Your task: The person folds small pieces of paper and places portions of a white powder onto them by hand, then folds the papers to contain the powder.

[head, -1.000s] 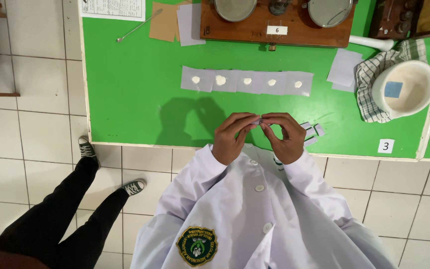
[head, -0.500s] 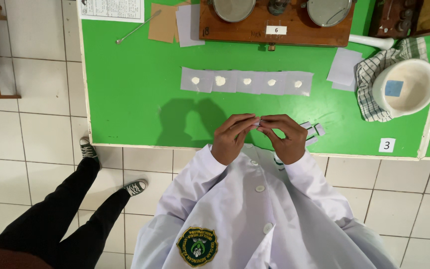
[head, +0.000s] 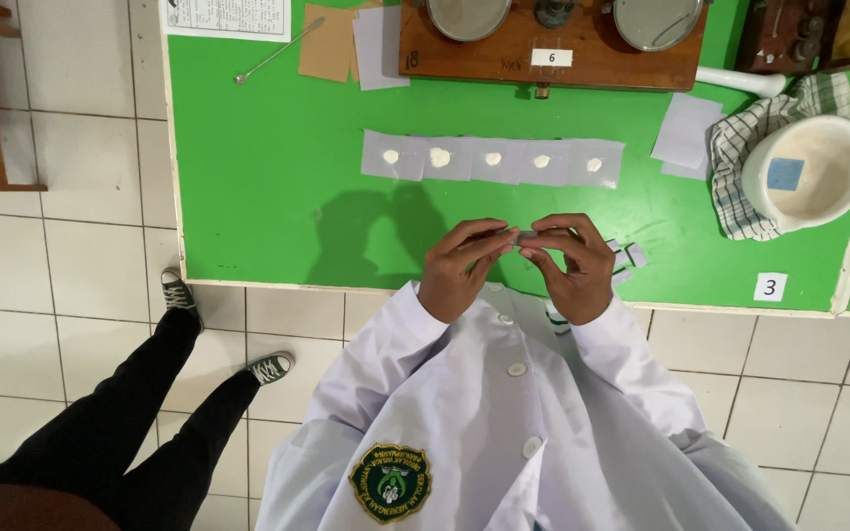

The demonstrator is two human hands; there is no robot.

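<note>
Both hands are up at the near edge of the green table (head: 268,197), pinching a small folded paper packet (head: 523,236) between them: left hand (head: 459,267) has thumb and fingertips pressed together on one end, right hand (head: 571,265) is doing the same on the other end. The packet is in the air just above the table, near the middle of the near edge, so if either pinch slips it drops on the table edge or down the white lab coat (head: 504,433). Can't tell whether there's powder inside, but if so, a crooked fold could leak it. A few folded packets (head: 627,258) lie just beside the right hand, right at the near edge, and a wrist brushing them could push them onto the tiled floor. Further in, toward the middle of the table, there's a row of paper squares with powder heaps (head: 494,159), loose and open, so a sleeve sweep or a breath could scatter them. The white mortar (head: 807,175) on the checked cloth (head: 740,157) near the right edge looks safely apart.
</note>
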